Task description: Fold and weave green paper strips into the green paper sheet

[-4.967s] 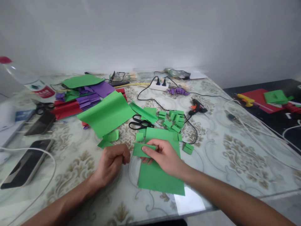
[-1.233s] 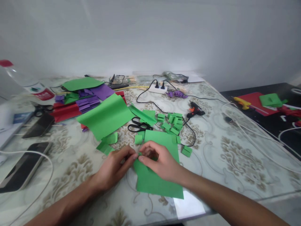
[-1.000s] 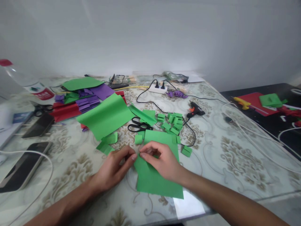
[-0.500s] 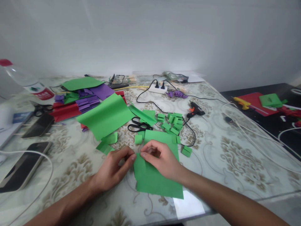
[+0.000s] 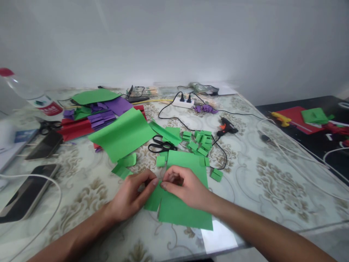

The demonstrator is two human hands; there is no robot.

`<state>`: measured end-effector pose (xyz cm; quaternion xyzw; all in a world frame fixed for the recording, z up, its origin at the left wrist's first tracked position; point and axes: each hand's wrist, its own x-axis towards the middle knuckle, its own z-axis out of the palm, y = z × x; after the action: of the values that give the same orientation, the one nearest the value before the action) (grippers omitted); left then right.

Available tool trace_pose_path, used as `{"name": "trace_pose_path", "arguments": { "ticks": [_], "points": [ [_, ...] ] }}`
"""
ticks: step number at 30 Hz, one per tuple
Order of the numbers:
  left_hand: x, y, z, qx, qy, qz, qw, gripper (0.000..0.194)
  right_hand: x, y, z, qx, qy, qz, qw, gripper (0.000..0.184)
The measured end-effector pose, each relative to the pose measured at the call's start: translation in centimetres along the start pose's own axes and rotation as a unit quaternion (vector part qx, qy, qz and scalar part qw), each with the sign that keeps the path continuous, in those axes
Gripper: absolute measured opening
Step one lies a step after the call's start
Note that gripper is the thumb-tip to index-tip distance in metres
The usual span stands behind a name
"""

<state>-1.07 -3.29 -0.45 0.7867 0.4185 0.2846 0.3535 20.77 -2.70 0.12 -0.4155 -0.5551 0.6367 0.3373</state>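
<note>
A large green paper sheet (image 5: 185,209) lies in front of me, with a narrower green paper strip (image 5: 153,201) along its left side. A thin gap parts the strip from the sheet at the lower end; higher up, my fingers cover where they meet. My left hand (image 5: 133,193) is closed, pinching the upper part of the strip between thumb and forefinger. Just beside it my right hand (image 5: 187,187) is also closed, its fingertips pinched at the paper's edge and its palm over the sheet. Black-handled scissors (image 5: 160,145) and several small folded green paper pieces (image 5: 201,142) lie beyond.
A black glue gun (image 5: 227,127) lies to the right, near a white power strip (image 5: 183,102) with black cords. Green, purple and red paper (image 5: 124,134) is piled at the left. A phone (image 5: 28,193), more scissors (image 5: 47,125) and a bottle (image 5: 35,94) stand or lie further left.
The green strip now spreads out to the left below my left hand, and a gap shows beside the sheet. My right fingertips have shifted slightly left.
</note>
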Motion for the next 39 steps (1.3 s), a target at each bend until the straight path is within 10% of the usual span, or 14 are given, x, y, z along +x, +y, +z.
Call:
{"name": "trace_pose_path", "arguments": {
  "ticks": [39],
  "points": [
    [0.04,-0.29,0.14,0.005,-0.002,0.018,1.000,0.024,0.05,0.73,-0.06,-0.010,0.001,-0.010,1.000,0.010]
  ]
}}
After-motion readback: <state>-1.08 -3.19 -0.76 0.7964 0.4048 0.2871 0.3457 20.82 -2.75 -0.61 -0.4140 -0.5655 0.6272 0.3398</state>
